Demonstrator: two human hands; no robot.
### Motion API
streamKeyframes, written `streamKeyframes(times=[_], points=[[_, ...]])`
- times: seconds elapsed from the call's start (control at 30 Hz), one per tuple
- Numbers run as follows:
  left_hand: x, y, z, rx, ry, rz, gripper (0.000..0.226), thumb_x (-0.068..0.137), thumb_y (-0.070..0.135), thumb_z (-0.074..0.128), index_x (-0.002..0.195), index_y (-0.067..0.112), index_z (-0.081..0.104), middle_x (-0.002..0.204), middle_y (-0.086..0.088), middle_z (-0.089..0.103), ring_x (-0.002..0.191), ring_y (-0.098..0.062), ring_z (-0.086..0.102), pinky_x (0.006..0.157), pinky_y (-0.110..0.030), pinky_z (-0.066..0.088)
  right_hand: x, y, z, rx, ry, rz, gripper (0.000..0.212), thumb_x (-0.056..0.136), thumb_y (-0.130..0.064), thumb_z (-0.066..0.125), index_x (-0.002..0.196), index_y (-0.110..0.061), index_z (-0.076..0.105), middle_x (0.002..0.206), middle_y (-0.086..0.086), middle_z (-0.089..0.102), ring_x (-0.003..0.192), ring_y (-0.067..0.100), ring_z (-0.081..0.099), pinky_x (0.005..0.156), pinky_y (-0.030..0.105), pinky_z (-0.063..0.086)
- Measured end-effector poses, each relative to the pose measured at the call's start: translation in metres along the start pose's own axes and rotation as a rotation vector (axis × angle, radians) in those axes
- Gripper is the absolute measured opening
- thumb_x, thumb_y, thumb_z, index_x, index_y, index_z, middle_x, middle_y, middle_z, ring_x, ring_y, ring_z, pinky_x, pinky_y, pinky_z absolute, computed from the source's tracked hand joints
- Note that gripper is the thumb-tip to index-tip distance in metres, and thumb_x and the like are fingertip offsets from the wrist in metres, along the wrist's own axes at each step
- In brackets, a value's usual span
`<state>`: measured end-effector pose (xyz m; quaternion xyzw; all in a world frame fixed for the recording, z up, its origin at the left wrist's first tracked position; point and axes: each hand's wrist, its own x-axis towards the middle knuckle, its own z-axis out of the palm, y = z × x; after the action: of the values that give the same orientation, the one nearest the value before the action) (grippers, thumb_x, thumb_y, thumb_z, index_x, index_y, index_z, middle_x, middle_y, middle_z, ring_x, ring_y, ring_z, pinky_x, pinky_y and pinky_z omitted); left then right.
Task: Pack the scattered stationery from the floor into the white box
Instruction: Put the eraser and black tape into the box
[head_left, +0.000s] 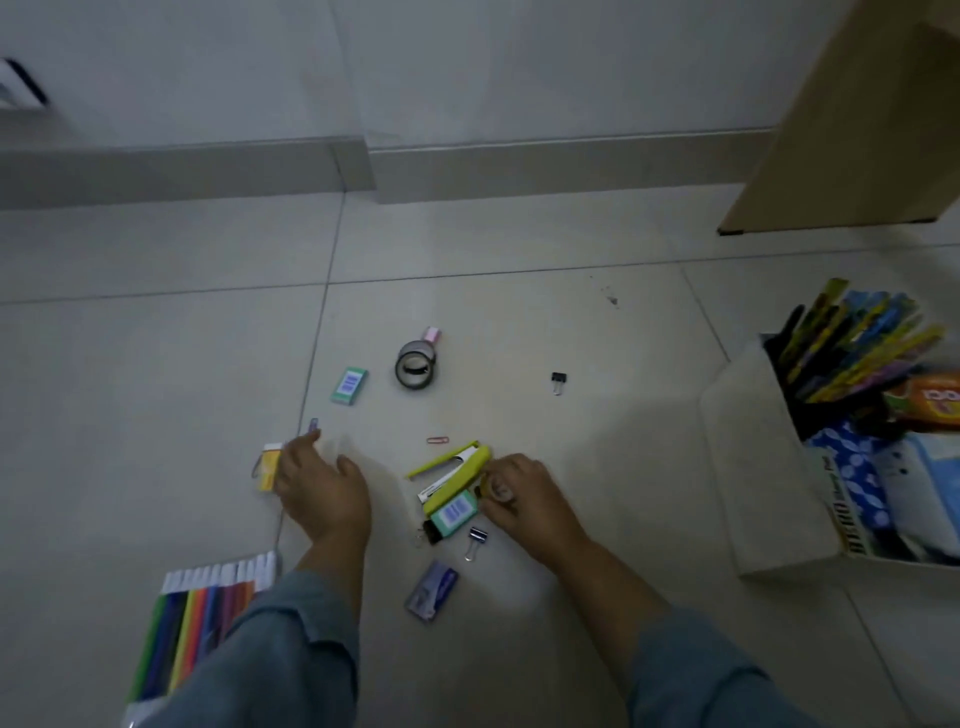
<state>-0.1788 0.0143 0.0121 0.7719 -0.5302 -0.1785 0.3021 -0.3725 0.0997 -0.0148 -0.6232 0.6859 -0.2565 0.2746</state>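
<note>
Right hand (511, 493) fingers pinch a small roll beside the stapler (457, 480); left hand (322, 483) spreads wide. Hurried grabs could scatter the clips (477, 540) further from the box (753, 467).

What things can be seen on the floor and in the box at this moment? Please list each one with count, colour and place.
white box: one, right, partly filled
tape rolls: two, dark, centre floor
green boxes: two, one left of the tape, one by the stapler
stapler: one, yellow-green, centre
black binder clip: one, right of the tape
silver binder clip: one, below the stapler
red paper clip: one, above the stapler
marker pack: one, multicoloured, lower left
left hand: by a yellow box
right hand: beside the stapler
</note>
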Motion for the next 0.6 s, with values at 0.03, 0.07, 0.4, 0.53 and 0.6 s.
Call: streamKeyframes(times=[0.03,0.07,0.4,0.53,0.6], points=[[0.009,-0.004,-0.002,0.017,0.014,-0.059,0.046,0.083,0.003,0.055,0.129,0.004,0.048,0.138,-0.022,0.042,0.129,-0.039,0.035,0.108,-0.046,0.028,0.003,0.0,-0.001,0.064,0.063,0.036,0.035,0.087,-0.022,0.062,0.12,-0.01,0.058,0.117,0.009,0.056,0.111,0.024,0.051,0.094,0.028,0.038],[0.018,-0.009,-0.004,0.045,-0.001,-0.127,0.049,0.085,0.005,0.055,0.133,0.005,0.044,0.145,-0.02,0.035,0.134,-0.04,0.03,0.112,-0.046,0.024,0.006,-0.001,-0.001,0.121,0.111,0.069,0.034,0.088,-0.023,0.063,0.119,-0.01,0.058,0.114,0.009,0.057,0.108,0.023,0.053,0.092,0.029,0.041],[0.029,-0.032,0.007,0.187,-0.033,-0.157,0.035,0.089,0.005,0.043,0.12,0.013,0.059,0.124,-0.019,0.058,0.135,-0.03,0.035,0.113,-0.05,0.015,0.015,-0.002,0.008,0.248,0.188,0.145,0.035,0.085,-0.023,0.067,0.115,-0.009,0.056,0.111,0.006,0.057,0.104,0.019,0.054,0.091,0.031,0.045],[0.012,-0.003,0.019,-0.017,-0.039,-0.029,0.034,0.088,0.008,0.051,0.12,0.014,0.057,0.12,-0.016,0.061,0.118,-0.031,0.051,0.103,-0.043,0.03,0.013,-0.002,-0.007,0.361,0.239,0.191,0.026,0.088,-0.022,0.064,0.11,-0.01,0.058,0.109,0.006,0.056,0.101,0.016,0.055,0.087,0.017,0.042],[0.001,0.02,0.026,-0.224,-0.087,0.058,0.034,0.089,0.008,0.052,0.123,0.007,0.053,0.122,-0.018,0.058,0.114,-0.034,0.053,0.099,-0.042,0.039,0.014,-0.008,-0.015,0.334,0.346,0.17,0.018,0.088,-0.021,0.064,0.103,-0.01,0.059,0.102,0.005,0.053,0.091,0.008,0.054,0.078,0.003,0.037]])
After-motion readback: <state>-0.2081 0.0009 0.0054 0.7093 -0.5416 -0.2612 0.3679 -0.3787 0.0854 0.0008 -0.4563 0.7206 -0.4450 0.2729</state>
